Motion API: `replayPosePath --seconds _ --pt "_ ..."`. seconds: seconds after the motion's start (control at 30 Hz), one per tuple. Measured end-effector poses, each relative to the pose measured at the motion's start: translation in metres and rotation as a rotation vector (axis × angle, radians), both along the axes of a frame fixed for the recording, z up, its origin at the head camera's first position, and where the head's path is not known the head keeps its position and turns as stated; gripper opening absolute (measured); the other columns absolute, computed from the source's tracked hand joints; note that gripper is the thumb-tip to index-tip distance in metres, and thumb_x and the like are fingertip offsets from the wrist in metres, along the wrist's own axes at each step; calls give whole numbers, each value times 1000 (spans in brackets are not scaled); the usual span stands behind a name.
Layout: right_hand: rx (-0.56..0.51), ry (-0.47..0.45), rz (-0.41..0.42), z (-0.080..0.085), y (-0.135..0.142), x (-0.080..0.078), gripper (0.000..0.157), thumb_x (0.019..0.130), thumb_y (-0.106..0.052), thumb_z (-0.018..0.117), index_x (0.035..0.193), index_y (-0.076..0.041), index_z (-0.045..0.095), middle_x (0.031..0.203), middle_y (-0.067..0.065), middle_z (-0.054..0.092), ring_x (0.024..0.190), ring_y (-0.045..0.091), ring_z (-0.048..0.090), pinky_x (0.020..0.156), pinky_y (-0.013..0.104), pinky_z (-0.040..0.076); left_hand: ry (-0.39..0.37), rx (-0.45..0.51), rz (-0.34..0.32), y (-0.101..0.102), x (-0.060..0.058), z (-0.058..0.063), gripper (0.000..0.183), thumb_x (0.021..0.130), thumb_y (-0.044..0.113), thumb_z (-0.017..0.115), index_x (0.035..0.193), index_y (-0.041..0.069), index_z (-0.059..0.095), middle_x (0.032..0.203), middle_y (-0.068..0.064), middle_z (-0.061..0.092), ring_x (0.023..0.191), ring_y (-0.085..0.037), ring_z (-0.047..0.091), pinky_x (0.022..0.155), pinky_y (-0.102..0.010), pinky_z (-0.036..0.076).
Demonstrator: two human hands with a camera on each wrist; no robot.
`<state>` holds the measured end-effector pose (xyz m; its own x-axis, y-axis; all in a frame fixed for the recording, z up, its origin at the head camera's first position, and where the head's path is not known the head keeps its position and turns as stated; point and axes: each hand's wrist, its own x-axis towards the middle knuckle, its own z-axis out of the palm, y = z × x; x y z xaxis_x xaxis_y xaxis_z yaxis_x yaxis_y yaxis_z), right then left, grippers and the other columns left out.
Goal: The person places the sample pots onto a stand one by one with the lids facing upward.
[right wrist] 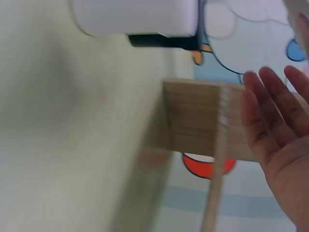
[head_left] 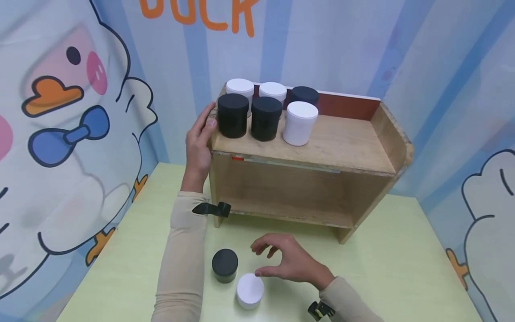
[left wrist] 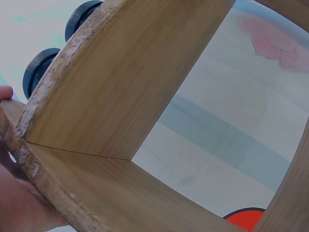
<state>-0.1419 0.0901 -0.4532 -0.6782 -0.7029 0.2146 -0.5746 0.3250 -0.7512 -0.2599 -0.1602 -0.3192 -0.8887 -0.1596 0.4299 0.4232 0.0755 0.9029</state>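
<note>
My left hand (head_left: pixel 199 143) grips the upper left side panel of a small wooden shelf (head_left: pixel 322 165), thumb toward the front. In the left wrist view, part of that hand (left wrist: pixel 24 203) shows beside the rough panel edge. My right hand (head_left: pixel 291 259) hovers over the table with fingers spread in a loose curve, holding nothing. Its thumb tip overlaps the rim of a white lidded jar (head_left: pixel 250 290) in the head view. A black lidded jar (head_left: pixel 225 265) stands just left of that one. The right wrist view shows the empty palm (right wrist: pixel 285 145).
On the shelf's top board, the front row has two black jars (head_left: pixel 233 116) and a white jar (head_left: pixel 300 124). Behind them stand two white jars (head_left: pixel 272 91) and a black jar (head_left: pixel 304 95). A cartoon duck curtain (head_left: pixel 330 44) hangs behind the pale green table (head_left: pixel 402 268).
</note>
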Motion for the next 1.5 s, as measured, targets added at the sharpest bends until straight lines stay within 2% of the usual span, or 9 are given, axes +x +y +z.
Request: replayPosePath --seconds 0.13,0.27,0.43,0.67,0.93,1.13,1.5 --pt "10 -1 -1 -16 -13 2 46 82 -25 84 122 -14 66 115 2 73 103 11 68 84 27 59 -8 -8 7 0 1 -2 48 105 35 40 152 29 45 162 8 39 154 -11 29 128 -41 22" --pt "32 -22 19 -24 -29 3 49 82 -25 83 125 -12 65 120 4 71 105 16 69 84 27 59 -12 -9 10 -1 1 -3 49 105 36 40 153 28 44 162 8 39 154 -11 28 128 -42 22" --pt "75 15 13 -31 -44 2 52 81 -25 85 126 -13 64 122 3 70 107 22 69 82 28 59 -11 -5 4 0 1 -2 49 105 35 40 153 28 43 162 8 38 154 -12 28 128 -43 22" --pt "159 59 -11 -37 -54 -4 56 81 -30 85 129 -13 62 124 2 69 107 22 69 82 25 57 -5 0 0 1 1 -1 49 105 34 41 153 28 44 162 8 38 154 -12 28 128 -44 22" --pt "237 100 -17 -42 -62 -7 63 79 -32 86 132 -11 61 125 1 68 106 13 68 87 21 54 -1 0 3 1 0 -1 50 105 32 41 154 25 43 162 7 38 154 -12 28 128 -43 22" --pt "299 68 -18 -46 -64 -10 67 79 -33 86 137 -13 59 131 0 68 109 9 67 94 22 53 2 2 1 1 0 -1 49 105 31 41 153 27 44 162 7 39 153 -11 29 128 -41 23" --pt "318 37 2 -53 -70 -12 71 77 -34 88 139 -13 59 134 -1 67 120 10 64 104 25 50 -12 -7 6 1 1 -1 49 105 33 40 153 27 43 162 8 38 154 -12 28 128 -43 22"
